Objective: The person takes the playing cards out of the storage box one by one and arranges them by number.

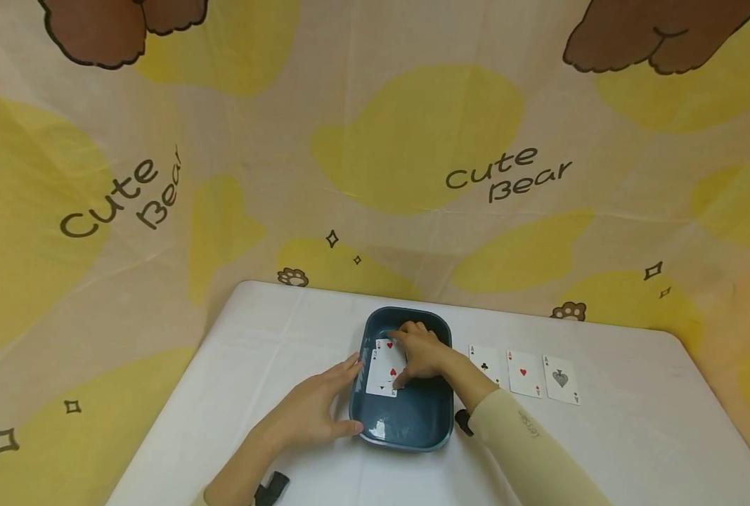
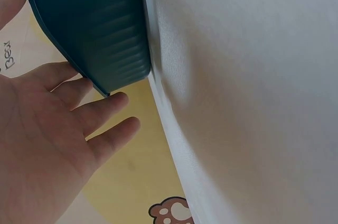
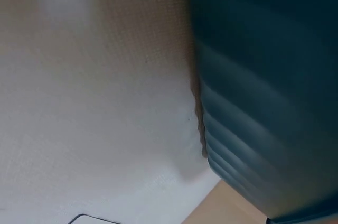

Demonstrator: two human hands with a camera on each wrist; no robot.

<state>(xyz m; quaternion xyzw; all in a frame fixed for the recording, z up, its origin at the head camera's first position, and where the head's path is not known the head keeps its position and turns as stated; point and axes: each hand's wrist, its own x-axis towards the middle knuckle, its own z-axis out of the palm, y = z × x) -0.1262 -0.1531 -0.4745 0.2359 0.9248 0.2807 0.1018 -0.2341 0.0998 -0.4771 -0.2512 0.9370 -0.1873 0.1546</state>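
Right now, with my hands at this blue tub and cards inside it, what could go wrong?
Two risks stand out. The overlapping cards lie one partly on the other under your right hand, so you might lift more than one. Your right forearm crosses in front of part of the ace of clubs in the head view; drawing back low could perhaps brush it out of its row.

White table; behind it, yellow-patched backdrop, "Cute Bear" lettering, brown paw prints.
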